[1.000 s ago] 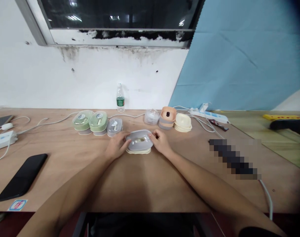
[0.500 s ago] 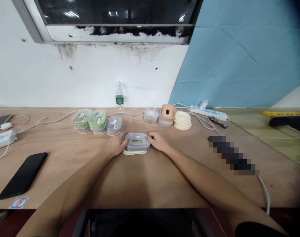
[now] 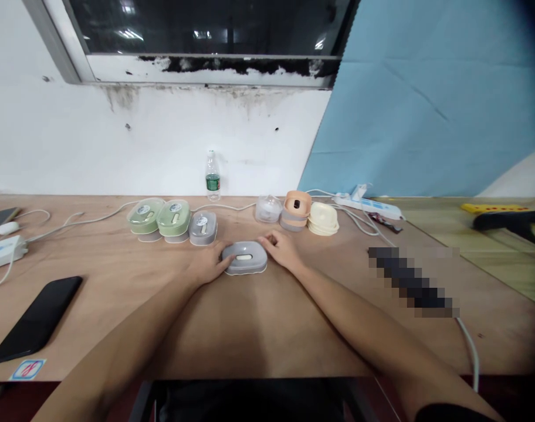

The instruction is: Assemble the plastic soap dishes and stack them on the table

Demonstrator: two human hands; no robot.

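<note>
A grey oval plastic box with a small white piece in the slot of its top sits on the table in front of me. My left hand grips its left end, thumb over the top edge and fingers behind. At the back right corner is my right hand, its fingers loosely curled and apart. Whether its fingertips touch the box I cannot tell. Behind and to the left stand a smaller grey lidded box and two green lidded boxes, one beside the other.
Beyond my right hand stand a clear container, stacked orange and grey pieces and a cream stack. A water bottle is by the wall. A black phone lies left; power strips and cables run along the table.
The cream rim under the grey box no longer shows, and a white piece now fills the slot in its top. My right hand has eased off the box's right end. The view has tilted slightly.
</note>
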